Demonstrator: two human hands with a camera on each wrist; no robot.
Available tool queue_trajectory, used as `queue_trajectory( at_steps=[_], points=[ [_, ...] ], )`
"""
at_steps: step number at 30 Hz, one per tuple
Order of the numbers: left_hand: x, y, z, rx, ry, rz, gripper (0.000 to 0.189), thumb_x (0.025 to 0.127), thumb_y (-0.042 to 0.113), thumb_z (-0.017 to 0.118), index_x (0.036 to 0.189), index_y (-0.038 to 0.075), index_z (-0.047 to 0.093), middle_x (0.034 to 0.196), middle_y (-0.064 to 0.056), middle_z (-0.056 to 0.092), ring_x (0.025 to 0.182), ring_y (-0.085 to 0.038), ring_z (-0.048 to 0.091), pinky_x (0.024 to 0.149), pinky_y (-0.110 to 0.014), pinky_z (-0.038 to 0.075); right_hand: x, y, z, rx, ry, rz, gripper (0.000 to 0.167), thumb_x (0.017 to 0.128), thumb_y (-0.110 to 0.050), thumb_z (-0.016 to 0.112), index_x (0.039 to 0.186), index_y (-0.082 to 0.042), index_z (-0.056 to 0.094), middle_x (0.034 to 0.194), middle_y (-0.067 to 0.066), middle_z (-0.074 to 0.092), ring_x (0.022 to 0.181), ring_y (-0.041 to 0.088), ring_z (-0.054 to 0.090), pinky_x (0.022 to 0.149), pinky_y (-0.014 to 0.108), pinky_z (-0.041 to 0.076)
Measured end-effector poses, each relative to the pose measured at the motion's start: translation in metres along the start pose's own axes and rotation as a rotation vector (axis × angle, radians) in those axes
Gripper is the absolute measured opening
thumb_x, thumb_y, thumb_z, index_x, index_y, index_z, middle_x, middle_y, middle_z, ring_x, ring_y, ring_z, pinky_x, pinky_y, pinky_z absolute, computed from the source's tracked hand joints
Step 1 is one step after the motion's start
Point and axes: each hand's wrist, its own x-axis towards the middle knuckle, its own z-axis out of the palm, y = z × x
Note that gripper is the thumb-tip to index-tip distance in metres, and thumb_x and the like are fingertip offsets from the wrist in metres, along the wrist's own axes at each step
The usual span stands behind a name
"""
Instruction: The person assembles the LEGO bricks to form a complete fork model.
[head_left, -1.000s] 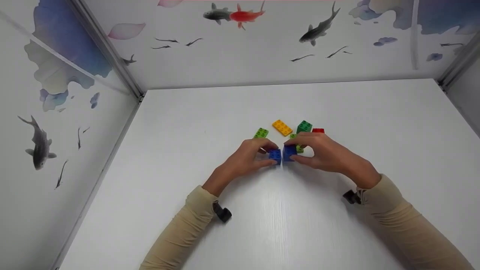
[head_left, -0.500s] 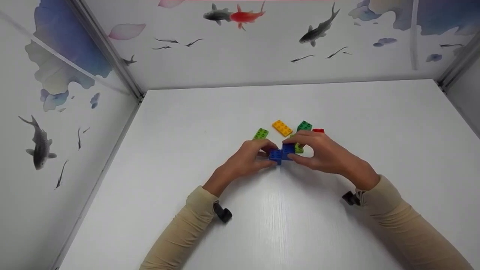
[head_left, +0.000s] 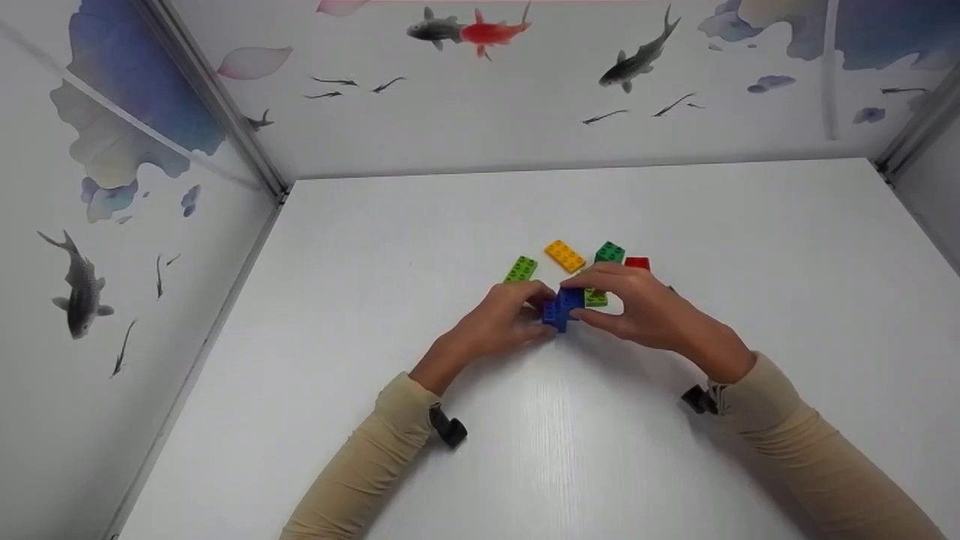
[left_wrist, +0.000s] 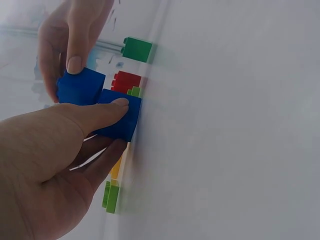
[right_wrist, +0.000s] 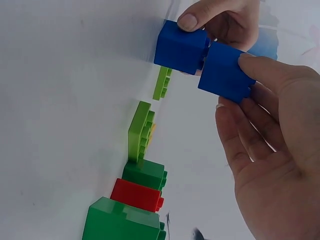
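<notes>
My left hand [head_left: 499, 319] pinches a blue toy building brick [left_wrist: 120, 117] between thumb and fingers, low on the white table. A second blue brick [right_wrist: 225, 72] is in the grip of my right hand [head_left: 641, 307], thumb on one side and fingers on the other. This second brick sits higher than the first and off to one side, its underside at the first one's studs. Whether the two are pressed together cannot be told. In the head view, the fingers partly cover both bricks.
Behind the hands on the table lie a light green brick [head_left: 522, 268], a yellow brick [head_left: 565, 256], a dark green brick [head_left: 609, 252] and a red brick [head_left: 637, 262]. Another light green brick [head_left: 596, 298] lies under the right hand. White walls with painted fish enclose the table.
The right hand has moved left with its blue brick, from beside the left hand's brick to over part of it. The left hand has barely moved.
</notes>
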Motion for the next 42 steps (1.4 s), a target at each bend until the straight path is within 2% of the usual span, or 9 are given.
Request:
queue_trajectory(
  at_steps=[4,14,22,34,42],
  points=[
    [0.000,0.001,0.000,0.004,0.004,0.012,0.042,0.099,0.016,0.082,0.136,0.006,0.066,0.130,-0.008,0.074,0.122,-0.018,0.072,0.106,-0.024,0.059,0.000,-0.002,0.002,0.001,0.005,0.005,0.046,0.091,-0.010,0.088,0.135,-0.012,0.075,0.131,0.002,0.077,0.121,0.021,0.073,0.100,0.047,0.064],
    [0.000,0.001,0.002,0.002,0.005,0.021,0.041,0.099,0.015,0.081,0.135,0.007,0.066,0.127,-0.007,0.074,0.119,-0.017,0.072,0.105,-0.023,0.059,0.001,-0.002,0.008,0.003,0.049,-0.052,0.045,0.090,-0.008,0.089,0.133,-0.010,0.075,0.127,0.004,0.077,0.111,0.018,0.074,0.089,0.045,0.068],
    [0.001,0.002,0.003,-0.020,0.014,0.032,0.039,0.098,0.013,0.082,0.133,0.005,0.067,0.123,-0.008,0.075,0.117,-0.018,0.074,0.102,-0.023,0.060,0.001,0.000,0.012,0.021,0.069,-0.073,0.045,0.090,-0.007,0.089,0.132,-0.009,0.074,0.125,0.004,0.077,0.110,0.018,0.074,0.088,0.043,0.068],
    [0.001,0.001,0.004,-0.015,0.021,0.033,0.035,0.098,0.015,0.082,0.129,0.006,0.068,0.123,-0.008,0.075,0.117,-0.017,0.074,0.102,-0.023,0.061,0.002,-0.002,0.015,0.039,0.091,-0.030,0.042,0.091,-0.010,0.088,0.130,-0.009,0.073,0.123,0.003,0.078,0.103,0.018,0.075,0.087,0.039,0.068],
    [0.001,0.002,0.004,-0.018,0.022,0.024,0.033,0.097,0.012,0.082,0.126,0.004,0.068,0.121,-0.010,0.075,0.116,-0.020,0.075,0.100,-0.025,0.062,0.002,-0.002,0.017,0.060,0.106,-0.006,0.040,0.092,-0.011,0.087,0.130,-0.008,0.075,0.123,0.004,0.080,0.100,0.024,0.078,0.087,0.043,0.068]
  ],
)
